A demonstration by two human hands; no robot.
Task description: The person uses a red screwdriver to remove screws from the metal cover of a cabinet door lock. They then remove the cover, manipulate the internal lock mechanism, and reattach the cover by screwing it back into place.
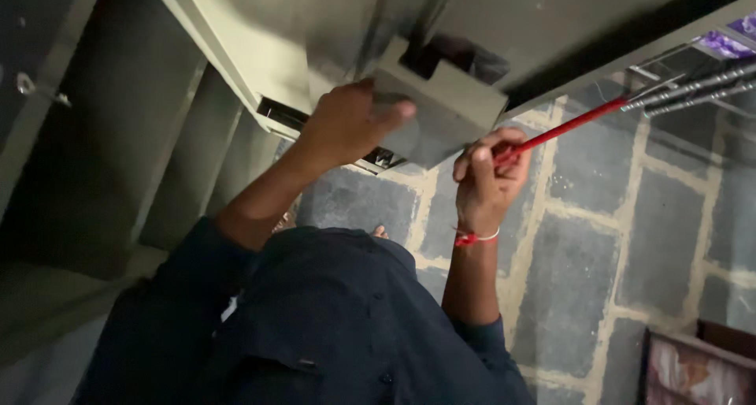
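Observation:
My left hand (346, 121) presses against a grey-green metal box (441, 109) that hangs at the corner of a larger metal cabinet (260, 35); its thumb lies along the box's lower edge. My right hand (484, 176) is closed around a thin red rod-like tool (567, 125) that slants up to the right from just below the box. A red thread and a pale band circle the right wrist. Dark blue sleeves and shirt fill the bottom of the view.
Grey stone paving with pale joints (598, 239) lies below. Several metal rods (693, 86) stick out at the upper right. A dark box with a pinkish item (693, 365) sits at the bottom right. Grey cabinet panels (118, 137) stand at left.

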